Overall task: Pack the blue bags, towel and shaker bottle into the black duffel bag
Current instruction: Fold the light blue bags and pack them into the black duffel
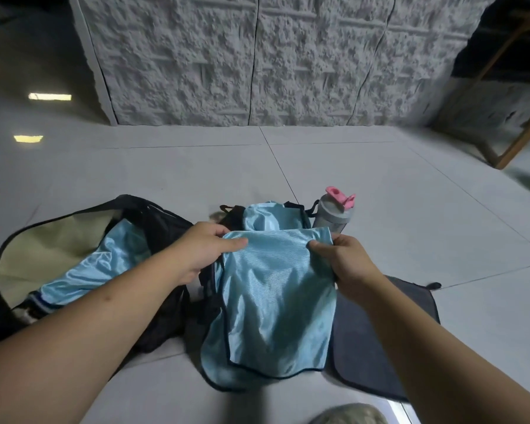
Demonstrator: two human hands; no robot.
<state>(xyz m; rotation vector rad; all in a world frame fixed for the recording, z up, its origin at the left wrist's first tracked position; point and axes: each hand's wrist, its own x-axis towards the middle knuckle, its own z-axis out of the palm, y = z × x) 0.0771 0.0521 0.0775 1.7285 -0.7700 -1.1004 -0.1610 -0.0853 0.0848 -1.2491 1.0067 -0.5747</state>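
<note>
1. Head view, hands: the left hand (205, 252) and the right hand (349, 264) each pinch a top corner of a blue bag (276, 301) and hold it up at centre, near the camera. Both grips are clenched on the fabric, thumbs on top.
2. Head view, duffel (10, 289): it lies open on the floor at left, pale lining showing. One blue bag (104, 267) is already inside.
3. Head view, items outstanding: a further blue bag (266, 218) sits behind the held one, just beside the bottle (334, 215), which stands upright on the floor at far right, pink lid on. The dark towel (377, 338) lies flat on the floor at near right, partly under the held bag.
4. Judgement: the task looks early to midway. One item is packed, one is in hand, and one bag, the towel and the bottle remain.
</note>
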